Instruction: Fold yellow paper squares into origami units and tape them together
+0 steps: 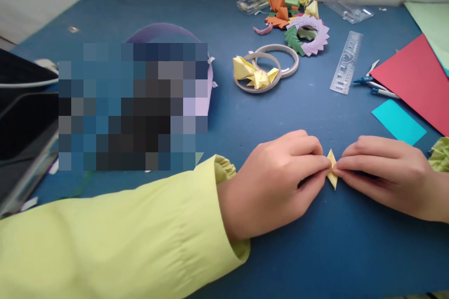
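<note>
A small folded yellow paper piece (331,175) stands on the blue table (315,252) between my two hands. My left hand (277,182), in a light green sleeve, pinches its left side with fingers closed. My right hand (389,175) pinches its right side, fingertips pressed together. Both hands rest low on the table near its front.
Two tape rings (277,63) hold several folded yellow pieces (254,72). Behind them lie a purple and green paper ring (308,35), orange and green scraps (280,7), a clear ruler (346,61), red paper (417,79), a cyan sheet (398,121) and a dark device (21,117) at left.
</note>
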Demonstrator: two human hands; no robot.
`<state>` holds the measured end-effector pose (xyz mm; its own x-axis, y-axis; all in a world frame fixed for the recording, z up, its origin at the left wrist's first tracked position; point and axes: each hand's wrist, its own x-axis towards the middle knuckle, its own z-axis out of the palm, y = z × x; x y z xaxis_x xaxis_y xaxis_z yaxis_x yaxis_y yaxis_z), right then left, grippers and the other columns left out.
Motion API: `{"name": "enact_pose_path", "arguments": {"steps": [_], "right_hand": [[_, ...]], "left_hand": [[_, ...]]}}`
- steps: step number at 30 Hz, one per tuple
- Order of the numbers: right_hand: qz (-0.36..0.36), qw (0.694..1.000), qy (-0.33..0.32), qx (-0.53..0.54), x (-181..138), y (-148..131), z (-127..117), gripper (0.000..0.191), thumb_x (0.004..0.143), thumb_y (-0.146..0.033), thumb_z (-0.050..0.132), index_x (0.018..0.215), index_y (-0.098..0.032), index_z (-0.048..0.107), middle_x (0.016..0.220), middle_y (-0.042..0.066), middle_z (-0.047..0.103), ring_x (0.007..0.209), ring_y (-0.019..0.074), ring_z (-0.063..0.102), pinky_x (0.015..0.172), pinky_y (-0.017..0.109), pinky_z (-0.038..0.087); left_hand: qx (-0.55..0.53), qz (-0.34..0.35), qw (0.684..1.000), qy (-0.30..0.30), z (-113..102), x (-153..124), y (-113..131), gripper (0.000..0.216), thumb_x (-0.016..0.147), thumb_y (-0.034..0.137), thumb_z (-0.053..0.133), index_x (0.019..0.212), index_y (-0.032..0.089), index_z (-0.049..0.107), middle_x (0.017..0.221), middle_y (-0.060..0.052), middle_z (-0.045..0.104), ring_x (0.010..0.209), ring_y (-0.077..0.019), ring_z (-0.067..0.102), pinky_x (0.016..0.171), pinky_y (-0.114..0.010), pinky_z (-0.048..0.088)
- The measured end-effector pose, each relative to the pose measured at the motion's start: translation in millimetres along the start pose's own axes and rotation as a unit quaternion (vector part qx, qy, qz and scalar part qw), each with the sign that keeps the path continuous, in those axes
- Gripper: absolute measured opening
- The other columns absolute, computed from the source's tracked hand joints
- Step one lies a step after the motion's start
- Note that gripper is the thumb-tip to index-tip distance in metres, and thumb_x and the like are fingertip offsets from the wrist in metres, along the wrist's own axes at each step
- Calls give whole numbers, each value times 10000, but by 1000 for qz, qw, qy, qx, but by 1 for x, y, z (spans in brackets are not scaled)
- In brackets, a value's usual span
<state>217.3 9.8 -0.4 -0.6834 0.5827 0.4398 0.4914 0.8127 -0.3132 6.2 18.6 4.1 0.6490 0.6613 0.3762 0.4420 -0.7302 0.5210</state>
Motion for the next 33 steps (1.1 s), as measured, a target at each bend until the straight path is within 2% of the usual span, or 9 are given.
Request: {"name": "enact_pose_path", "arguments": {"steps": [4,11,18,25,33], "right_hand": [[5,1000,-2,21,0,-2,-2,72,848,-111,576,906,-154,574,822,42,618,735,124,545,639,258,462],[-30,999,-34,-12,-3,-4,-5,201,863,-64,515,1053,-110,561,884,90,624,788,165,561,646,301,464],[53,997,-39,-42,-3,-8,-4,43,879,-194,559,859,-161,578,813,39,621,752,148,570,649,279,456],[52,998,-22,27,3,-6,-5,62,893,-154,534,849,-185,566,808,24,627,739,117,589,658,244,482],[21,1000,1,23,1,-6,-5,64,872,-109,548,882,-166,577,810,40,642,723,118,602,632,243,501]], "left_hand": [[3,1,1000,0,0,0,1,168,866,125,521,804,152,675,779,-22,631,733,-129,553,659,-239,461],[1,2,1000,10,1,0,1,172,862,121,527,778,134,678,765,-29,626,722,-131,556,648,-242,464],[-3,4,1000,6,0,0,0,161,848,112,543,798,136,693,755,-25,625,713,-133,547,646,-245,454],[10,0,1000,0,0,0,1,172,862,124,528,792,159,681,768,-16,630,725,-127,551,659,-245,461],[9,3,1000,1,0,1,0,173,862,122,528,803,151,688,770,-23,633,724,-132,554,653,-251,459]]}}
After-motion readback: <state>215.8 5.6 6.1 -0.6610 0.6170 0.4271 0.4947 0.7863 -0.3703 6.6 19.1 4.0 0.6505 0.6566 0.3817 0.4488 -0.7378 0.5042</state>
